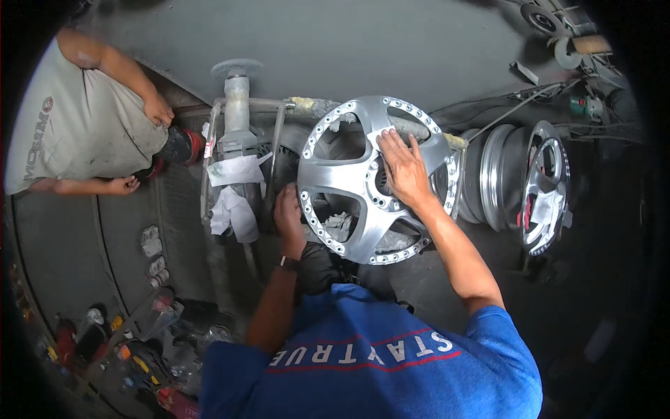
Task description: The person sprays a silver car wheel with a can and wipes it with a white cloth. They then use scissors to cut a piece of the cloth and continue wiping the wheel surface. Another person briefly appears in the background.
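A silver spoked wheel centre [360,237] with bolt holes round its rim stands in front of me, its face tilted toward me. My right hand [406,171] lies flat on the upper spoke beside the hub, fingers stretched out. A small pale edge shows by those fingertips; whether a sheet lies under them I cannot tell. At the left edge of the wheel centre, my left hand [287,215] grips the rim, its thumb side partly hidden behind the metal.
Left of the wheel stands a metal post machine [237,112] with white paper sheets [236,209] on it. Polished rims [494,174] and another spoked wheel face [546,188] stand at right. A co-worker [84,119] is at far left. Bags and bottles [150,349] clutter the lower left.
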`<state>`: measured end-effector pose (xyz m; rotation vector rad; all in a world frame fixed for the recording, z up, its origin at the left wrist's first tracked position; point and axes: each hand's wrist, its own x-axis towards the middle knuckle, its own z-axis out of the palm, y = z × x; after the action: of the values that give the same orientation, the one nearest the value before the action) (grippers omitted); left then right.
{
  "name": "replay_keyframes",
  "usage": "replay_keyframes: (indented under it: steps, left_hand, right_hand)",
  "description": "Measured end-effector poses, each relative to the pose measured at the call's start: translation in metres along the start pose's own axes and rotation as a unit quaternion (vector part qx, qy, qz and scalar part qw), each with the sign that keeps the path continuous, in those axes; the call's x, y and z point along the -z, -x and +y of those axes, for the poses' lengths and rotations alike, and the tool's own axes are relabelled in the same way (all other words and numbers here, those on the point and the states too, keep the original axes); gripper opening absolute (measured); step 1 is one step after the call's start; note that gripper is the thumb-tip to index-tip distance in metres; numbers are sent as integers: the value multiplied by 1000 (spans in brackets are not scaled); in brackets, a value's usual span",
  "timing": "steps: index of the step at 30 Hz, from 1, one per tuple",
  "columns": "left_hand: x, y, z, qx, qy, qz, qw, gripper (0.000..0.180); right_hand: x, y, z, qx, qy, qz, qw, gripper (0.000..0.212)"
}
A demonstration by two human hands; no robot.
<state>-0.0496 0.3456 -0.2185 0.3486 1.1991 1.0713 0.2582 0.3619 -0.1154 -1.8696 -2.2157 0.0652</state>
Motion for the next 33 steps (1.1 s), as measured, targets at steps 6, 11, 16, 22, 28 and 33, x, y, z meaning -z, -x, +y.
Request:
replay_keyframes:
  steps: [6, 11, 16, 22, 28, 33]
  left_hand:
    - [-7, 0, 3, 50, 16, -114, 992, 69]
    - [-5, -18, 7, 111, 53, -143, 982, 80]
    - [7, -22, 4, 120, 65, -138, 981, 80]
    - [-17, -4, 19, 160, 115, -107, 975, 77]
    - [7, -8, 11, 230, 175, -119, 950, 79]
    - [-9, -7, 22, 254, 175, -113, 945, 78]
  right_hand:
    - [-6, -10, 9, 16, -1, -8, 1000, 50]
    - [-5, 1, 0, -7, -39, -31, 999, 71]
    - [-13, -7, 3, 4, -12, -45, 999, 76]
    - [-12, -89, 21, -44, -44, -105, 993, 71]
    - [-7, -36, 0, 5, -13, -74, 997, 69]
    - [-14, -119, 29, -64, -71, -161, 982, 72]
